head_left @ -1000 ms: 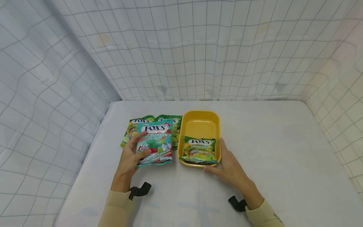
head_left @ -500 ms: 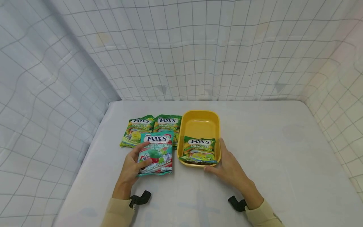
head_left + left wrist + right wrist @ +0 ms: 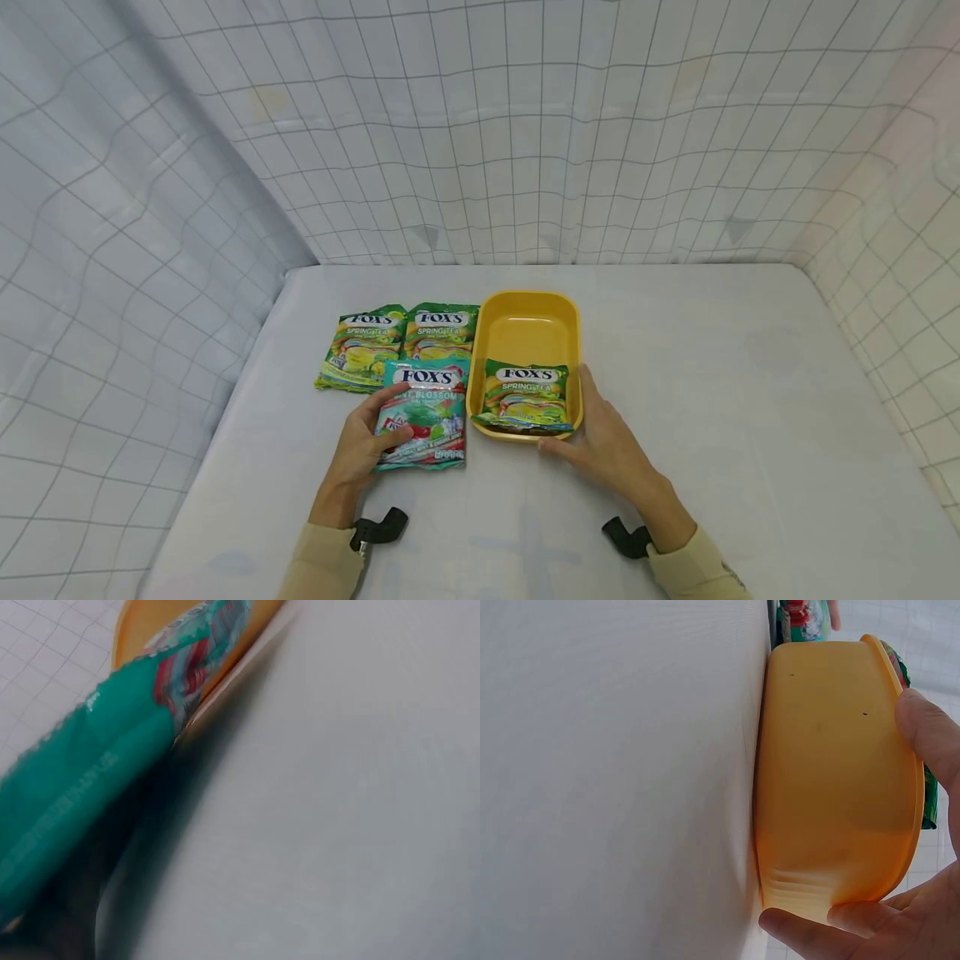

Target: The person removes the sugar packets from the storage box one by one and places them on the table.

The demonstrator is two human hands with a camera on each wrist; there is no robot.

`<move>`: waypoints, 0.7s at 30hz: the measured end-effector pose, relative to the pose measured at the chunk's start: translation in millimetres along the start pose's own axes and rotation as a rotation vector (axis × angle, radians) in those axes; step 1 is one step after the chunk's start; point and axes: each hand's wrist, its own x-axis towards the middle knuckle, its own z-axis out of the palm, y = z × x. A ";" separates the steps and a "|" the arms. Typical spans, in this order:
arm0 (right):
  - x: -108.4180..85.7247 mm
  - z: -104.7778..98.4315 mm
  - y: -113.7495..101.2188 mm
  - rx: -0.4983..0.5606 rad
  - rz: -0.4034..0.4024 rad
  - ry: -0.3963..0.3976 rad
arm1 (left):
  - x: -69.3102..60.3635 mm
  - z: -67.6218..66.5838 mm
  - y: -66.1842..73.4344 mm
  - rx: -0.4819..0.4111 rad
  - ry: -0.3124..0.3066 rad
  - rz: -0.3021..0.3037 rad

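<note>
Edges the teal bag [image 3: 429, 415], pinched in the left hand [image 3: 363, 446], closer, just left of the yellow tray [image 3: 525, 333]; grips that with the right hand [image 3: 613, 442]. Seems mid-loading, likely calling for a lift inside.

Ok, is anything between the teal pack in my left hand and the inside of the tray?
Only the tray itself: its left side stands just beside the teal pack. Nothing else visible blocks it, though a green pack lies in the near end.
</note>
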 end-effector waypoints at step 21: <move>-1.1 -1.9 -4.0 0.010 0.017 -0.017 | -1.9 -9.4 11.0 0.017 0.052 -0.024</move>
